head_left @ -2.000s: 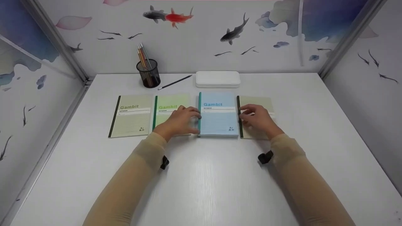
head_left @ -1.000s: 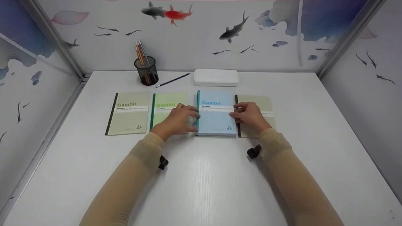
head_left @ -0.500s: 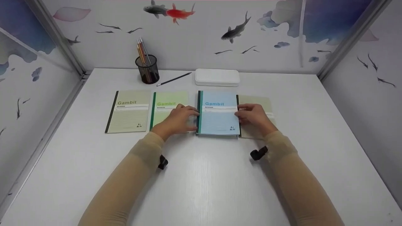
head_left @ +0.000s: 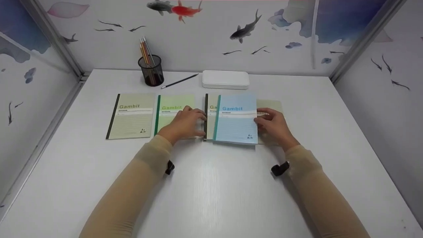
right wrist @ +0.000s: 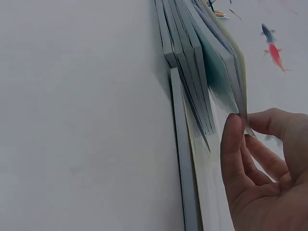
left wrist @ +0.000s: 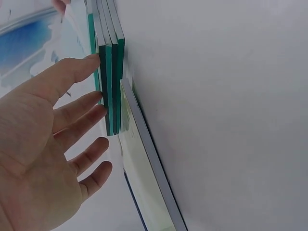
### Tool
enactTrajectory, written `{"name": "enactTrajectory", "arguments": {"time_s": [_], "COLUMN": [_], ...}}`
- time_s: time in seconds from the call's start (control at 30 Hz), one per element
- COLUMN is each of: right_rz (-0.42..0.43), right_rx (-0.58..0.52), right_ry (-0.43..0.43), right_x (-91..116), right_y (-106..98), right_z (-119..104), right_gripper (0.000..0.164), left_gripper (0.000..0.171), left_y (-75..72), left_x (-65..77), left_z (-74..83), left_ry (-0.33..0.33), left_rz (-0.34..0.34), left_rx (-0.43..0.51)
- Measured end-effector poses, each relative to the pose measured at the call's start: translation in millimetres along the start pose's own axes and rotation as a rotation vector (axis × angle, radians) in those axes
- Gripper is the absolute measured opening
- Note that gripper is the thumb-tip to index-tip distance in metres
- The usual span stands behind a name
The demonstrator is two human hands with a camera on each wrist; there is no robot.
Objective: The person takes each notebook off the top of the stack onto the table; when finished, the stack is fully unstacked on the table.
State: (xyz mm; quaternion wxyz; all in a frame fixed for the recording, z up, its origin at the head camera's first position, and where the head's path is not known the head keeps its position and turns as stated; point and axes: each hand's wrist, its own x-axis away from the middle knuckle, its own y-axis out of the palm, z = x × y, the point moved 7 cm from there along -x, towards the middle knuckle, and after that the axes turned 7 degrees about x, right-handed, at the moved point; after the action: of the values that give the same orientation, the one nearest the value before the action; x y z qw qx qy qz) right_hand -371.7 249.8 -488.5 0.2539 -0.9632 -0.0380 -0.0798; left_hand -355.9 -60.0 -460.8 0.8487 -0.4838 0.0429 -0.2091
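A blue notebook (head_left: 236, 127) lies shifted right and slightly tilted over a stack, with the olive notebook (head_left: 210, 127) beneath it showing at the left. My right hand (head_left: 276, 125) pinches the blue notebook's right edge between thumb and fingers; in the right wrist view that edge is lifted off the stacked notebooks (right wrist: 185, 72). With fingers loosely bent, my left hand (head_left: 185, 122) touches the stack's spines (left wrist: 111, 86). A green notebook (head_left: 165, 124) lies partly under my left hand. The other olive notebook (head_left: 271, 104), at the right, is mostly covered.
Farther left lies another olive notebook (head_left: 130, 124). Along the back of the white table (head_left: 211, 198) stand a mesh cup (head_left: 151, 71) with several pencils and a white case (head_left: 225, 79). A dark pencil (head_left: 180, 81) lies between them. Patterned walls enclose the table.
The right hand has reached the blue notebook's edge, taken hold of it and drawn it rightward, baring the olive notebook below. The left hand has stayed at the spines.
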Motion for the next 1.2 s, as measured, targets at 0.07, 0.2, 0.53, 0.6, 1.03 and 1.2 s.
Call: {"name": "enactTrajectory", "arguments": {"time_s": [0.07, 0.2, 0.53, 0.6, 1.03, 1.2], "right_rz": [0.004, 0.026, 0.005, -0.001, -0.027, -0.036], "right_rx": [-0.035, -0.053, -0.085, -0.097, -0.218, -0.256], "right_ry": [0.012, 0.019, 0.064, 0.065, 0.078, 0.112], "right_x": [2.7, 7.4, 18.6, 21.1, 38.6, 42.6], "right_y": [-5.4, -20.2, -54.4, -61.3, -112.5, -134.8], "right_z": [2.2, 6.9, 29.0, 32.7, 50.8, 62.2], "right_gripper": [0.049, 0.051, 0.057, 0.057, 0.053, 0.054], "left_gripper": [0.054, 0.054, 0.055, 0.056, 0.056, 0.056], "left_y": [-1.3, -3.0, -2.5, -2.6, -1.4, 0.6], "left_x": [-0.6, -1.6, -4.5, -4.7, -0.4, -0.7], "left_z": [1.0, 4.2, 5.8, 4.5, 0.5, 1.6], "left_ry": [-0.003, 0.004, 0.023, 0.023, 0.01, 0.012], "left_rz": [-0.004, -0.005, -0.011, -0.013, -0.022, -0.028], "left_rx": [-0.007, -0.022, -0.028, -0.03, -0.014, -0.019]}}
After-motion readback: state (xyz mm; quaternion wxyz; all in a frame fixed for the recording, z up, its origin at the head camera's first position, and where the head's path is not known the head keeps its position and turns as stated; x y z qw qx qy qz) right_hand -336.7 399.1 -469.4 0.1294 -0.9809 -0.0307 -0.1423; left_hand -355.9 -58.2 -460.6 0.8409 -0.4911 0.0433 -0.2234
